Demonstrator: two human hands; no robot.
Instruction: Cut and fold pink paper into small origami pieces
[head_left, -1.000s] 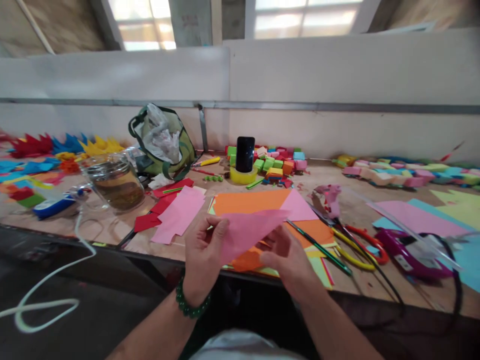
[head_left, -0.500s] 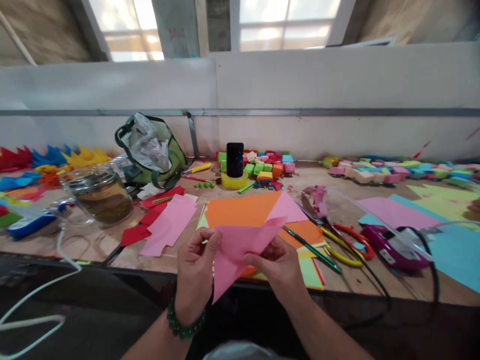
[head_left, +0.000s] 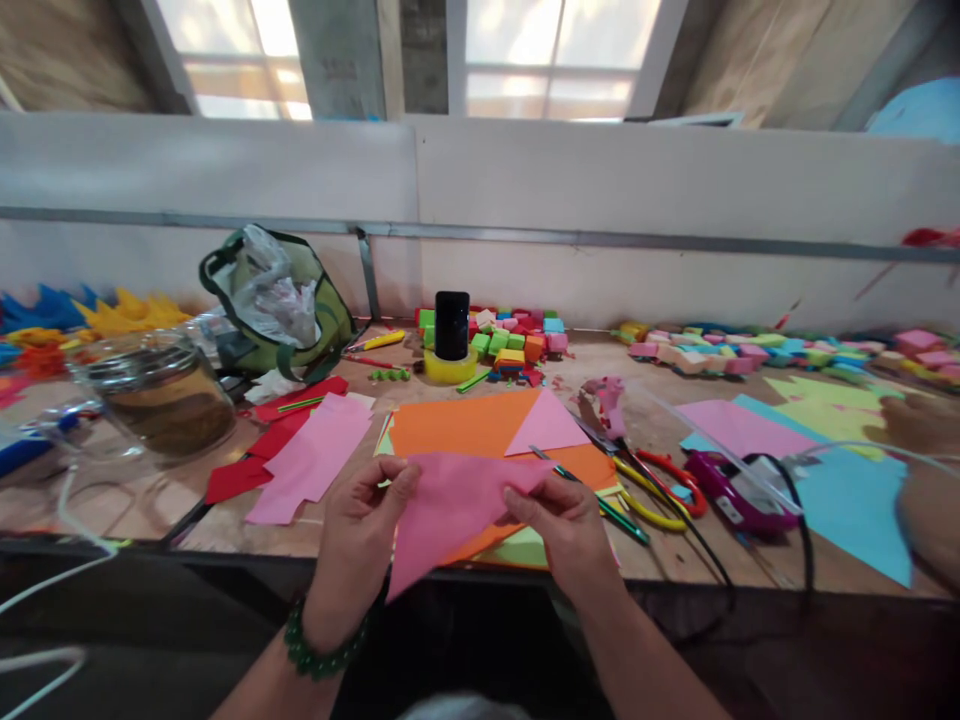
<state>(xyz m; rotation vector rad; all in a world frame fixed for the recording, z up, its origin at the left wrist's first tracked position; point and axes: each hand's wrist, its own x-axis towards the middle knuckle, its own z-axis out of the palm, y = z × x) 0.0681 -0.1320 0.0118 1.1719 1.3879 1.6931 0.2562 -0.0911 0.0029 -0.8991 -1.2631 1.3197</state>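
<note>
Left hand (head_left: 358, 535), right hand (head_left: 568, 522) pinching pink paper (head_left: 448, 505) | above near table edge (head_left: 240, 535) | scissors (head_left: 660, 490) near right

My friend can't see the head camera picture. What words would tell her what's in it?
A left hand and right hand pinch a pink paper above an orange sheet on a cluttered wooden table. Scissors, a glass jar and a phone standing in a tape roll sit nearby.
</note>
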